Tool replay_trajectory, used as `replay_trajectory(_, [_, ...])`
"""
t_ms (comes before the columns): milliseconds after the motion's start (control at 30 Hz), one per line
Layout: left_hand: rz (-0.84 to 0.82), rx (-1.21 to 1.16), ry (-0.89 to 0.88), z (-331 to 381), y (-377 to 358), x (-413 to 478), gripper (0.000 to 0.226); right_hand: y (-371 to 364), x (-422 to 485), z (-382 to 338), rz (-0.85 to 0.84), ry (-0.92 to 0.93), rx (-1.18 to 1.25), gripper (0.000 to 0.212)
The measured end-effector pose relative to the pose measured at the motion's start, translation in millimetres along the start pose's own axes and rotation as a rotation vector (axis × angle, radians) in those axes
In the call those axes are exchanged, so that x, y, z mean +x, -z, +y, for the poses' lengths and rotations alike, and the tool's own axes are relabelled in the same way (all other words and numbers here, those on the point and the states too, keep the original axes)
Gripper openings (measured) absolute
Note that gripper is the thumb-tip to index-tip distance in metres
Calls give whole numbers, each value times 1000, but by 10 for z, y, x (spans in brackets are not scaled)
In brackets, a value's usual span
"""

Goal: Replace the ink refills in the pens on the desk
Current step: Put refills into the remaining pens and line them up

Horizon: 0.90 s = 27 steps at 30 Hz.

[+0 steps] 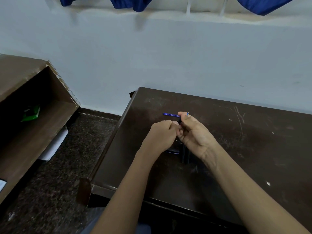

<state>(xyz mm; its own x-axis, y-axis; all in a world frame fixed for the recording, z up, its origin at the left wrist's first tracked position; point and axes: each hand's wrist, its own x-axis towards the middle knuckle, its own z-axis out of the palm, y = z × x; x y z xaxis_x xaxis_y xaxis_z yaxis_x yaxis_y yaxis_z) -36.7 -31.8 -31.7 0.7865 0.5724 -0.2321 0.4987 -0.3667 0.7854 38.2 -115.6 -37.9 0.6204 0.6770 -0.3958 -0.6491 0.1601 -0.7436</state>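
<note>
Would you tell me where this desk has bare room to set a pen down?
Widest free patch: the desk right of the right forearm, up to the wall. Narrower: between the left forearm and the desk's left edge. Crowded: under the left hand and right hand, where dark pens lie.

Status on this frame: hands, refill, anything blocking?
Left hand pinching dark pen piece. Right hand pinching blue refill. More dark pens on desk under hands; nothing blocking.
</note>
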Motion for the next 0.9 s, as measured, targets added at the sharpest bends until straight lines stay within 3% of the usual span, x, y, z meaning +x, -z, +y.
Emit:
replay_trajectory(133, [-19, 11, 0, -11, -1, -9, 37, 40, 16, 29, 45, 37, -77, 11])
replay_trajectory(300, [42, 35, -8, -32, -3, -1, 38, 24, 21, -9, 25, 33, 106, 15])
replay_trajectory(467, [36, 27, -5, -38, -10, 3, 38, 59, 29, 40, -6, 99, -137, 15])
replay_trajectory(533, [33, 33, -4, -39, -14, 4, 37, 74, 37, 44, 9, 91, -128, 9])
replay_trajectory(667, [42, 62, -8, -53, -9, 8, 37, 77, 57, 15, 6, 44, -32, 24])
replay_trajectory(767, [27, 67, -4, -54, -12, 7, 35, 52, 19, 23, -14, 42, -108, 12])
replay_trajectory(900, [26, 76, 3, -44, -4, 9, 34, 57, 30, 41, -2, 56, -117, 14])
